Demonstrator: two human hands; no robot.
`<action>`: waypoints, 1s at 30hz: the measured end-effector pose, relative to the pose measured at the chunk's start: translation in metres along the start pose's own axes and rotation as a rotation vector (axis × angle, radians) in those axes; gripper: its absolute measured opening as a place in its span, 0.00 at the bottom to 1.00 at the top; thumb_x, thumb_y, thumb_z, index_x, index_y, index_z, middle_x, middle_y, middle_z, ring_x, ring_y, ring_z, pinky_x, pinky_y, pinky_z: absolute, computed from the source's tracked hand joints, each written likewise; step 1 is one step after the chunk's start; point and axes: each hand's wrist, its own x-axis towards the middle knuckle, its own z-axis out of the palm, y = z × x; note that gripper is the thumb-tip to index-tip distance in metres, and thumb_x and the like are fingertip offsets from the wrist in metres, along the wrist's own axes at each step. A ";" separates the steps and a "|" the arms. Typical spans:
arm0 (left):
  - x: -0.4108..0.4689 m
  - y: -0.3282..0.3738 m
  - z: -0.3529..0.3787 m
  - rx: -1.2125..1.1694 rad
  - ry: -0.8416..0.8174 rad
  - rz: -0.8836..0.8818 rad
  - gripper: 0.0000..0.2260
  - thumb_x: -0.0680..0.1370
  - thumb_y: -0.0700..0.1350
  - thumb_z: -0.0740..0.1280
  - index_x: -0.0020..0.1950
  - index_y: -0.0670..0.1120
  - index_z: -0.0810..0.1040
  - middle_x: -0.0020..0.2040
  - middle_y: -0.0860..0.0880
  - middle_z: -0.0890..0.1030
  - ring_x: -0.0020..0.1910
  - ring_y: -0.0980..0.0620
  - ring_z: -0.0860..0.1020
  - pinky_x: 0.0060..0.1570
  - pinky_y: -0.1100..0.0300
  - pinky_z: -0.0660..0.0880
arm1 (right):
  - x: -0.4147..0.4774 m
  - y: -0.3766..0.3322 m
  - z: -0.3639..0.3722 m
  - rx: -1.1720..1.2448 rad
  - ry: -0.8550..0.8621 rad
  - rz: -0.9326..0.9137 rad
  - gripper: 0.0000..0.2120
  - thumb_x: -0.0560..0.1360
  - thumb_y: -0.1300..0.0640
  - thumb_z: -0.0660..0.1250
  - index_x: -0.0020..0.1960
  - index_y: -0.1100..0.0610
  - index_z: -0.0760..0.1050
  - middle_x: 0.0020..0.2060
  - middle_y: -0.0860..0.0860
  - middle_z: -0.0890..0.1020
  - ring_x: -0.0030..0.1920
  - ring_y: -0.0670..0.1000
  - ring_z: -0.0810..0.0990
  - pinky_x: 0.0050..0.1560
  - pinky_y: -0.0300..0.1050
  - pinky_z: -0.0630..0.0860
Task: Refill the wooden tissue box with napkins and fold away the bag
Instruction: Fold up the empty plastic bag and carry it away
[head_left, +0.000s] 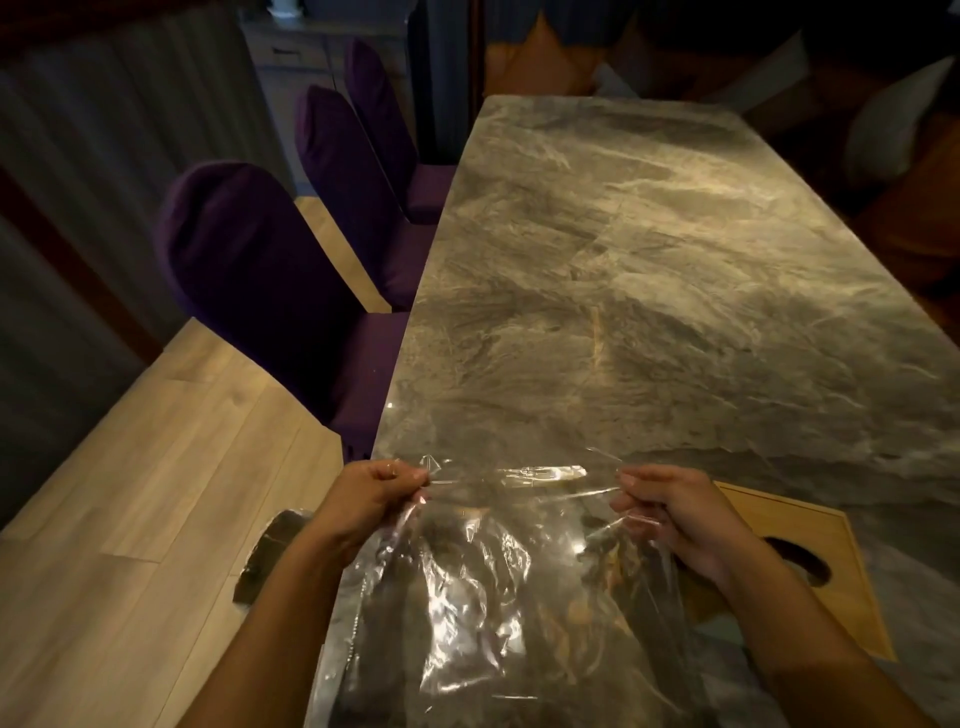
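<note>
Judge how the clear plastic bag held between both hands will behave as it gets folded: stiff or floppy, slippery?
The clear plastic bag is probably floppy: it sags and crumples below the pinched top edge. Its glossy film may be slippery, so folds may spring open. It looks light, since the left hand and right hand hold it by fingertip pinches.

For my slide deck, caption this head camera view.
Both hands, left hand and right hand, stretch a clear crinkled plastic bag over the grey marble table, beside the wooden tissue box.
</note>
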 end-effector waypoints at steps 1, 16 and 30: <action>-0.001 0.002 -0.001 -0.008 0.007 0.025 0.07 0.75 0.38 0.66 0.42 0.35 0.80 0.30 0.46 0.80 0.23 0.57 0.73 0.23 0.66 0.70 | -0.001 -0.002 -0.001 0.032 -0.022 0.004 0.06 0.73 0.68 0.63 0.47 0.63 0.78 0.28 0.57 0.81 0.26 0.50 0.77 0.23 0.39 0.73; -0.013 0.028 -0.001 -0.148 0.013 0.198 0.15 0.72 0.22 0.57 0.30 0.37 0.74 0.25 0.47 0.81 0.26 0.55 0.79 0.22 0.67 0.73 | -0.011 -0.009 -0.012 0.224 -0.166 0.009 0.17 0.72 0.76 0.51 0.41 0.65 0.77 0.27 0.57 0.80 0.23 0.48 0.79 0.19 0.37 0.72; -0.010 0.007 -0.010 -0.109 -0.340 -0.111 0.29 0.60 0.53 0.79 0.56 0.43 0.78 0.53 0.38 0.83 0.53 0.39 0.81 0.55 0.42 0.75 | -0.016 -0.006 -0.015 -0.021 0.058 -0.191 0.20 0.68 0.78 0.51 0.27 0.66 0.76 0.33 0.56 0.84 0.35 0.53 0.80 0.26 0.41 0.78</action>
